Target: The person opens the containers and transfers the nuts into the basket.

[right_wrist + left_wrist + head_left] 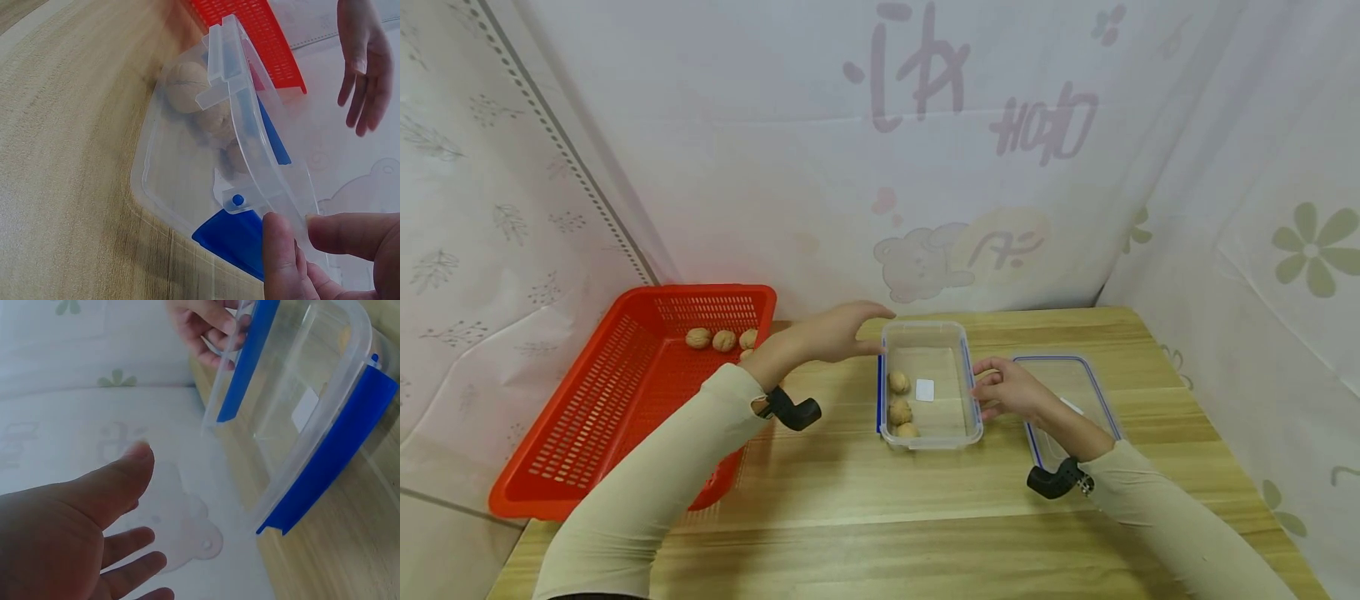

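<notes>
A clear plastic food container (942, 427) with blue side clips sits on the table, three walnuts (900, 412) along its left side and a white label on its bottom. My right hand (1009, 388) pinches the container's right rim; in the right wrist view the thumb (350, 232) and forefinger (279, 250) meet at that rim beside a blue clip (234, 237). My left hand (838, 332) hovers by the upper left corner, its thumb and fingers spread. Nothing lies in that hand in the left wrist view, where the palm (50, 544) faces the camera.
At the left stands a red plastic basket (625, 367) with several walnuts (724, 341) at its far end, partly hidden by the left arm. A clear lid with a blue seal (1060, 371) lies right of the container, under the right forearm. Printed cloth (760, 167) hangs behind the table.
</notes>
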